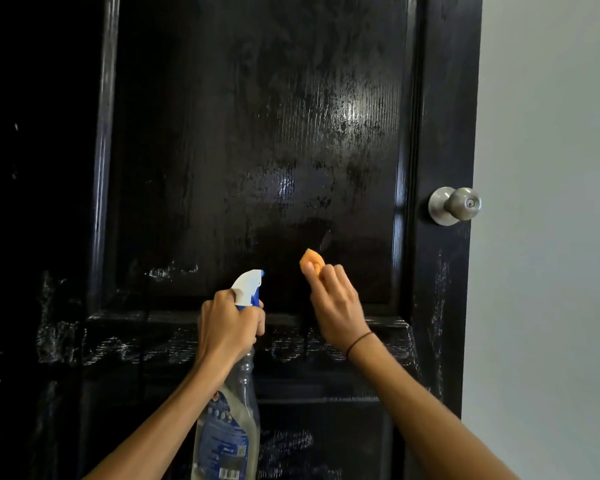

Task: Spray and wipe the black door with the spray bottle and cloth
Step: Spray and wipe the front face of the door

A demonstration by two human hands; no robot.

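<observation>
The black panelled door (222,140) fills most of the view, its upper panel glossy with wet streaks. My left hand (227,327) grips the neck of a clear spray bottle (234,420) with a white and blue nozzle pointed at the door's upper panel. My right hand (336,306) is bunched around a small orange cloth (311,259), held against or just off the panel's lower part; I cannot tell if it touches.
A round metal doorknob (456,204) sticks out at the door's right edge. A pale wall (551,202) lies to the right of the door. The left side of the view is dark.
</observation>
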